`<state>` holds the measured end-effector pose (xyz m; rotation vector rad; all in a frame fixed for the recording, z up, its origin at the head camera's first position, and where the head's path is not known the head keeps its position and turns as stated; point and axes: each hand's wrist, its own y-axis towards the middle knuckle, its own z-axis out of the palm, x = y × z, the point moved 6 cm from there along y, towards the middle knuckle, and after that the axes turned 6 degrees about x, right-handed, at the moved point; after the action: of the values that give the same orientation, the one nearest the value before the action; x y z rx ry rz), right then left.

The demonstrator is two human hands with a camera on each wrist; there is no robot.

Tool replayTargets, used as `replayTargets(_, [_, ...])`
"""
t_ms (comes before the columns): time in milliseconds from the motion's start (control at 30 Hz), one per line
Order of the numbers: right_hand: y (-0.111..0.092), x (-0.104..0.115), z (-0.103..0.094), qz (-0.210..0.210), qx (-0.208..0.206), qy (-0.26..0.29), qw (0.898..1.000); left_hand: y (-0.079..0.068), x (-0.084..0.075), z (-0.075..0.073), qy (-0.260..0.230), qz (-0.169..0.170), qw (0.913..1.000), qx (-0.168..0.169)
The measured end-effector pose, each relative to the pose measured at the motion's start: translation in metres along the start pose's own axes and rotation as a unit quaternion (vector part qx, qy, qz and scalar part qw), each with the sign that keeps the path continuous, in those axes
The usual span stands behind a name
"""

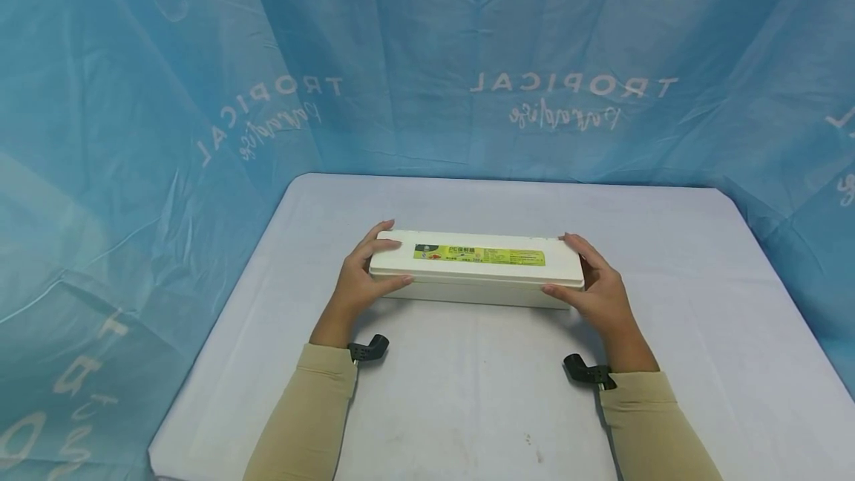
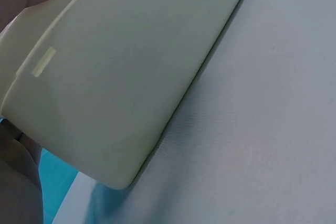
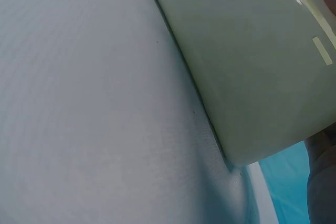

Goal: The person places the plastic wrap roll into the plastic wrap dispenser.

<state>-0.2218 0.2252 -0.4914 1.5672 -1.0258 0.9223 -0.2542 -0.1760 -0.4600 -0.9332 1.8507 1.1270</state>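
A long white lidded box (image 1: 477, 292) with a yellow-green label (image 1: 479, 255) on its lid rests on the white table. At its left end, my left hand (image 1: 357, 280) grips it, thumb along the near edge and fingers over the end and top. My right hand (image 1: 601, 288) holds the right end the same way, thumb in front and fingers toward the far corner. In the left wrist view the box's pale side wall (image 2: 126, 72) fills the upper left. The right wrist view shows the opposite end of that wall (image 3: 252, 72). The inside is hidden by the lid.
The white table (image 1: 467, 377) has rounded corners and a few small stains near the front. Blue printed curtains (image 1: 427, 58) hang behind it and on both sides. A black strap-mounted device (image 1: 370, 348) sits on each wrist.
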Motion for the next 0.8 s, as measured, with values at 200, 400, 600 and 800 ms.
replayTargets(200, [-0.0011, -0.0016, -0.0006, 0.005, 0.001, 0.003, 1.000, -0.0009, 0.0025, 0.0023, 0.006, -0.006, 1.0000, 0.002])
replayTargets(400, [-0.0017, -0.0023, -0.0010, 0.008, 0.002, -0.001, 1.000, -0.0008, 0.0005, 0.0028, 0.014, 0.012, 0.9998, 0.002])
replayTargets(600, [-0.0026, -0.0011, -0.0002, 0.008, 0.002, 0.003, 1.000, -0.0015, 0.0011, 0.0029, 0.014, 0.010, 0.9998, 0.001])
replayTargets(800, [-0.0031, 0.0006, -0.0001, 0.015, 0.002, -0.003, 1.000, -0.0021, -0.0003, 0.0039, 0.023, 0.014, 0.9997, 0.001])
